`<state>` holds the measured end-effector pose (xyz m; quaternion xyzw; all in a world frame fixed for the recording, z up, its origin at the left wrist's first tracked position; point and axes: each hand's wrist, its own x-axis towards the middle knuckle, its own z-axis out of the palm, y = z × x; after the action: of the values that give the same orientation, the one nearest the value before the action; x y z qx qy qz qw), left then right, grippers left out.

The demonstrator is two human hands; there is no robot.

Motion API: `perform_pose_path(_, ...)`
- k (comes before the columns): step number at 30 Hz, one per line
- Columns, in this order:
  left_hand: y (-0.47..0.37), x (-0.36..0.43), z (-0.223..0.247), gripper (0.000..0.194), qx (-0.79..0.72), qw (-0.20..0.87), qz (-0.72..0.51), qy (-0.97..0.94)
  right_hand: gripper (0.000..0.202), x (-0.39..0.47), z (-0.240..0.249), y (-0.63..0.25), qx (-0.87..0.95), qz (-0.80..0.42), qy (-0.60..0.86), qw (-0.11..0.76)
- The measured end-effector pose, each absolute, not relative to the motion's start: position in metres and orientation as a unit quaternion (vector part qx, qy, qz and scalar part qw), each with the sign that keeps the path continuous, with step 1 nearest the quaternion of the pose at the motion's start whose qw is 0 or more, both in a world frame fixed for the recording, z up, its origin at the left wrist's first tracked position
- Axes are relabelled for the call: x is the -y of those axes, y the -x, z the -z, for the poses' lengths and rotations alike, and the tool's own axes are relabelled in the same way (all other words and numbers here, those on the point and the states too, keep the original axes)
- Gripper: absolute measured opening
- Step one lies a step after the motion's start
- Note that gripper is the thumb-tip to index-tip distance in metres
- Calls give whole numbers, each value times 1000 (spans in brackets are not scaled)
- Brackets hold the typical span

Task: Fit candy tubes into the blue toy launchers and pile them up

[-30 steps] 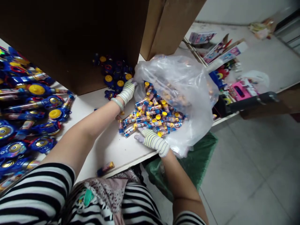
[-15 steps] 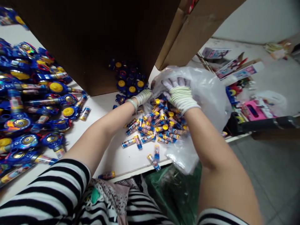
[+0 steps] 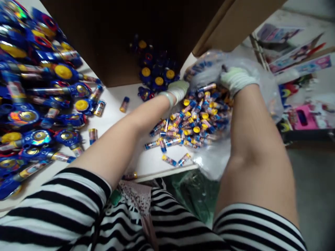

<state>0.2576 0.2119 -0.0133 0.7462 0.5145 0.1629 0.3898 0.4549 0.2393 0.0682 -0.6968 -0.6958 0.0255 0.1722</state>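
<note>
A clear plastic bag (image 3: 264, 83) lies on the white table, with many small blue-and-yellow tubes (image 3: 196, 120) spilling from its mouth into a heap. My gloved left hand (image 3: 178, 90) is at the bag's left edge, just above the heap; its fingers are mostly hidden. On the bag's right side is my gloved right hand (image 3: 237, 78), its fingers bent against the plastic and blurred. Whether either hand grips the plastic cannot be made out. Left of the heap, two tubes near the table edge lie apart from the others.
A cardboard box (image 3: 115, 75) stands behind my left hand, with blue-and-yellow toys (image 3: 158, 80) at its opening. Many blue toys (image 3: 34, 115) cover the table's left side. A pink toy (image 3: 305, 116) and printed cards (image 3: 300, 64) lie at right. Green plastic (image 3: 196, 191) hangs below the edge.
The view has shifted. My right hand has moved right, away from my left, and the bag's mouth is wider. More tubes are in the heap, and some lie newly loose at left.
</note>
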Motion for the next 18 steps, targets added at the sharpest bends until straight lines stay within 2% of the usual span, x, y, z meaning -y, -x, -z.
perform_pose_path(3,-248,-209,-1,31,-492,377,-129,-774,50,-156,-73,-410,753,28,655,59)
perform_pose_path(5,-220,-197,-11,42,-468,351,-159,-796,47,-82,-65,-380,824,-2,565,31)
perform_pose_path(7,-171,-177,-20,48,-446,324,-214,-806,47,-7,-40,-363,877,-74,475,22)
perform_pose_path(10,-73,-130,-34,38,-450,322,-232,-800,52,67,22,-359,883,-57,465,16)
perform_pose_path(14,26,-40,-40,31,-516,311,-111,-790,49,76,78,-350,867,-15,499,1)
perform_pose_path(18,49,32,-17,30,-509,328,-8,-796,50,51,72,-339,830,34,556,37)
